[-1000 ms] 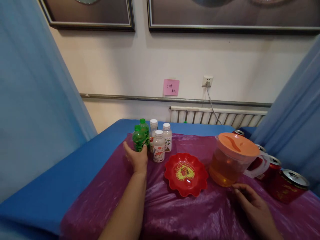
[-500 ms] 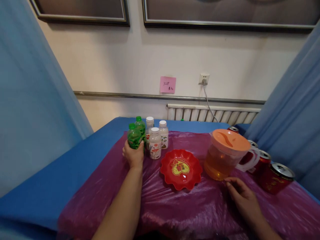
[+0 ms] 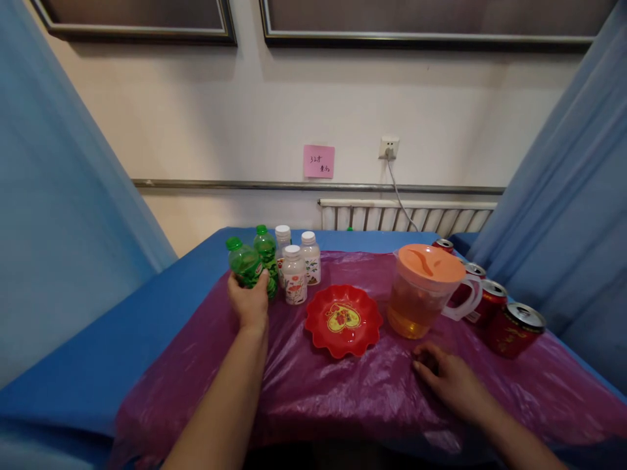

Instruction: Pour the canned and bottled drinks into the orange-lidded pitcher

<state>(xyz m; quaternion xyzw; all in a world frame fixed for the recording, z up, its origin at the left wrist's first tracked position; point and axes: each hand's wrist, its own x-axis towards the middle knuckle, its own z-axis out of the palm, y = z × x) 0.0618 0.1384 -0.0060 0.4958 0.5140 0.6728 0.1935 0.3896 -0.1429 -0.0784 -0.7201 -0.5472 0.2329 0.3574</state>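
My left hand (image 3: 249, 301) is closed around a green plastic bottle (image 3: 245, 262) with a green cap, which leans to the left. Just behind it stands a second green bottle (image 3: 265, 245). To their right are three clear bottles with white caps, the nearest one (image 3: 294, 281) printed with red flowers. My right hand (image 3: 448, 378) rests on the purple plastic sheet (image 3: 343, 405), fingers loosely curled, thumb apart and nothing held. It lies in front of a clear pitcher (image 3: 411, 307) of amber liquid with an orange lid. Between my hands sits a red scalloped plate (image 3: 323, 333).
Several red cans (image 3: 514, 333) stand in a row right of the pitcher. Blue cloth (image 3: 161, 313) covers the table under the sheet. Blue curtains (image 3: 63, 196) hang on both sides. A radiator (image 3: 382, 215) and a wall socket (image 3: 389, 149) are behind.
The green bottle in my left hand has tipped left, away from its neighbour. My right hand has drawn back from the pitcher's base. The view has shifted slightly.
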